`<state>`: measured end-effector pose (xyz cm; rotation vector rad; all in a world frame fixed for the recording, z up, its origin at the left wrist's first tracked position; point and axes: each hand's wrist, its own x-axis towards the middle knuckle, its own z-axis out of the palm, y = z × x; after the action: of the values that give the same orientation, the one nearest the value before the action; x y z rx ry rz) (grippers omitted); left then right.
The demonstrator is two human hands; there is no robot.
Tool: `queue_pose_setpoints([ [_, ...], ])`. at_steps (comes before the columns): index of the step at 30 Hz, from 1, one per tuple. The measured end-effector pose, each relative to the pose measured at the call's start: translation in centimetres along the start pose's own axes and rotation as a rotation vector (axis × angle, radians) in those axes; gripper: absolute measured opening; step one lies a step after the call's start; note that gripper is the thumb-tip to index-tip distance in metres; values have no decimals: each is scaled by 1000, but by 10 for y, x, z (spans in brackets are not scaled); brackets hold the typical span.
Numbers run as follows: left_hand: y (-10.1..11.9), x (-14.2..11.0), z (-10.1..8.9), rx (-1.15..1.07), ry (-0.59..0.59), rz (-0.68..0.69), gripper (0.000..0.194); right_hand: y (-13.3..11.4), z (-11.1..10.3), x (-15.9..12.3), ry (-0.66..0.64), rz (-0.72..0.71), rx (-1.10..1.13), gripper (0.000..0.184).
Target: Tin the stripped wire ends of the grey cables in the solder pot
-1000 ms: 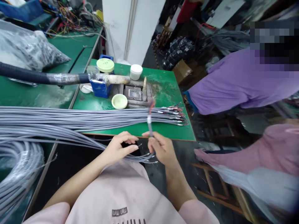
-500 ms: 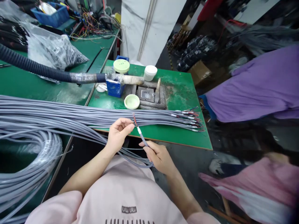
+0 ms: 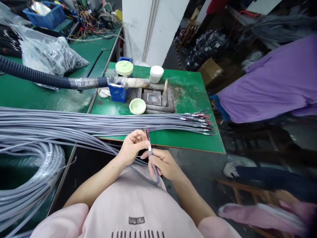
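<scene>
Between my hands, in front of the bench edge, is the end of a grey cable with a white band near its tip. Thin coloured wires fan out above the band, pointing away from me. My left hand is closed, thumb and fingertips pinching the cable end at the base of these wires. My right hand grips the grey jacket just below the band. Behind them a bundle of grey cables lies across the bench, its stripped ends at the right.
A solder pot with a scraper sits in the green bench. Near it are a pale green dish, a white tub and a hose. Coiled cable lies left. A person in purple is at right.
My left thumb and fingers have closed on the wire end, and the wires now spread apart. The cable stands more upright, with my right hand closer to my left.
</scene>
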<state>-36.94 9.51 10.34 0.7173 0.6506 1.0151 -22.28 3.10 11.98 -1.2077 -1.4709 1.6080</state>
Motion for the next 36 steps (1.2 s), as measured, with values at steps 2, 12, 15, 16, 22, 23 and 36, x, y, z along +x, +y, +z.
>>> queue_pose_setpoints([
  [2, -1, 0, 1, 19, 35, 29, 32, 1, 2, 4, 102, -9, -8, 31],
  [12, 2, 2, -4, 172, 164, 147, 23, 4, 5, 9, 211, -28, -47, 24],
  [15, 2, 3, -3, 206, 180, 161, 21, 8, 5, 10, 209, -17, -16, 25],
  [16, 2, 3, -2, 198, 186, 160, 21, 10, 4, 10, 208, -18, 1, 26],
  [22, 0, 6, 4, -87, 118, -124, 34, 21, 3, 12, 172, -52, 146, 36],
  [23, -2, 7, 5, -138, 76, -178, 36, 23, 3, 12, 169, -55, 171, 37],
  [36, -9, 7, 8, 95, 268, 222, 22, 30, 1, 15, 192, -28, 267, 34],
])
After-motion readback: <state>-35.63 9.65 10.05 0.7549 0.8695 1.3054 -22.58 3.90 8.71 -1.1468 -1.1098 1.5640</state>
